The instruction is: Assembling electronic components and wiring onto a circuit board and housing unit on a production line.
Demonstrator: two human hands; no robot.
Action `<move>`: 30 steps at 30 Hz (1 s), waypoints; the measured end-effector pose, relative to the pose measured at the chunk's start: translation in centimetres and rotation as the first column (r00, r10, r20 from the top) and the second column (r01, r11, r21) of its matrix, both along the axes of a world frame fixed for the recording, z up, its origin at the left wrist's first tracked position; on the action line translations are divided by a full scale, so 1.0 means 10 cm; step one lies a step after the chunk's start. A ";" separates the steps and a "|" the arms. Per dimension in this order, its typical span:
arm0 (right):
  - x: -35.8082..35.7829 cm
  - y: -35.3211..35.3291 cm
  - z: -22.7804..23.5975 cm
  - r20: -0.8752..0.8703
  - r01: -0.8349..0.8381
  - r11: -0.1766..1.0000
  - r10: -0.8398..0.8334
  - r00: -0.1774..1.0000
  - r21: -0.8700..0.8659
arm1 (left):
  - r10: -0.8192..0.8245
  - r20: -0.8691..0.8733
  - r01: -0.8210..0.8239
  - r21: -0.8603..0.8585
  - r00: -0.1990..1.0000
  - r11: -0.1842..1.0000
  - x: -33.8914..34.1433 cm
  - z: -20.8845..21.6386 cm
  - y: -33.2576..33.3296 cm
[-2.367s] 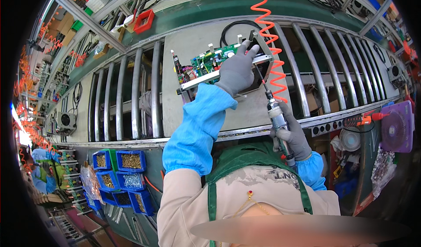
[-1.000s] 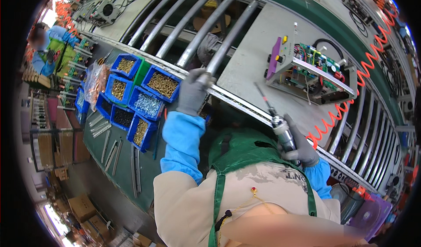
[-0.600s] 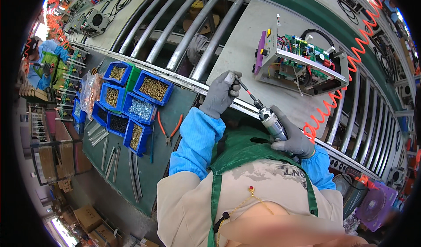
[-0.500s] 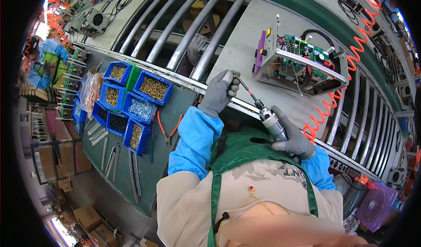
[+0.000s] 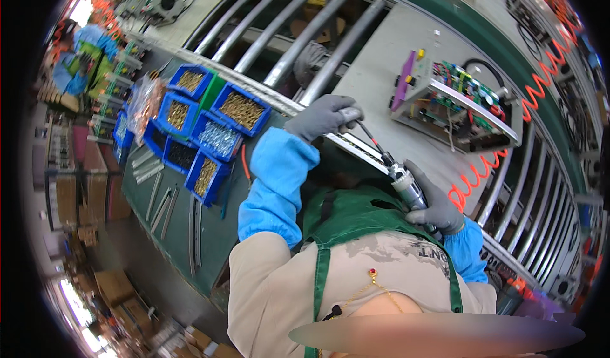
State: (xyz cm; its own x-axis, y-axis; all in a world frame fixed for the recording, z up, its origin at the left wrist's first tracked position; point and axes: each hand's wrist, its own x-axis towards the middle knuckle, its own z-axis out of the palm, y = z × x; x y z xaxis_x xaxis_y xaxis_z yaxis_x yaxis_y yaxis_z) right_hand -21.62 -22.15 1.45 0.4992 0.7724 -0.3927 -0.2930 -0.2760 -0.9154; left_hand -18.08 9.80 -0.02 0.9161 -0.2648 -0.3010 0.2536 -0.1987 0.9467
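Screwdriver (image 5: 410, 189) — cylindrical, metal-collared, slender-tipped — sits in gloved right fingers (image 5: 421, 217).

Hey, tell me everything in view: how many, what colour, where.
Power screwdriver: one, silver and black, centre right
Electronic unit: one, grey, green and purple, on the grey panel
Rollers: many, silver, either side of the panel
Coiled hose: at least one, orange, right
Bench: one, green, left
Parts bins: at least seven, blue, on the bench
Plastic bag: one, clear, beside the bins
Metal strips: several, silver, on the bench
Cardboard boxes: several, brown, lower left
Co-worker: one, blue and green, upper left
Left hand: one, grey-gloved, at the screwdriver bit
Right hand: one, grey-gloved, round the screwdriver
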 end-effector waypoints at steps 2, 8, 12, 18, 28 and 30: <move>-0.02 0.07 -0.02 -0.119 0.049 0.998 -0.045 0.992 0.030 | 0.169 -0.035 -0.172 -0.235 0.985 0.957 -0.08 -0.15 -0.04; 0.01 0.32 -0.05 -0.208 0.078 0.996 -0.067 0.976 0.044 | 0.588 -0.135 -0.500 -0.694 0.798 0.519 -0.25 -0.47 -0.30; 0.05 0.42 -0.03 -0.180 0.098 0.994 -0.090 0.980 0.037 | 0.808 0.270 -0.811 -0.133 0.524 0.570 -0.58 -0.43 0.27; 0.07 0.37 -0.02 -0.183 0.159 0.987 -0.150 0.972 0.035 | 0.595 0.242 -0.059 0.949 0.767 -0.310 -1.26 -0.70 1.79; -0.14 -0.13 0.00 -0.070 0.244 0.969 -0.242 0.968 0.031 | 0.662 0.019 0.083 0.989 0.749 -0.123 -1.20 -0.72 1.91; -0.22 -0.29 0.03 -0.105 0.307 0.951 -0.302 0.947 0.034 | 0.653 0.012 0.102 0.985 0.757 -0.137 -1.18 -0.74 1.95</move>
State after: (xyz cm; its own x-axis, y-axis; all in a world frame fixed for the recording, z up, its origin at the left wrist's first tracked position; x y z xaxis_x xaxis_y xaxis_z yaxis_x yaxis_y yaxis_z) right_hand -23.80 -25.06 1.79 0.6749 0.6090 -0.4167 -0.4447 -0.1150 -0.8883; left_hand -29.86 29.32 -7.39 0.4720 0.8590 -0.1984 0.7828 -0.5118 -0.3540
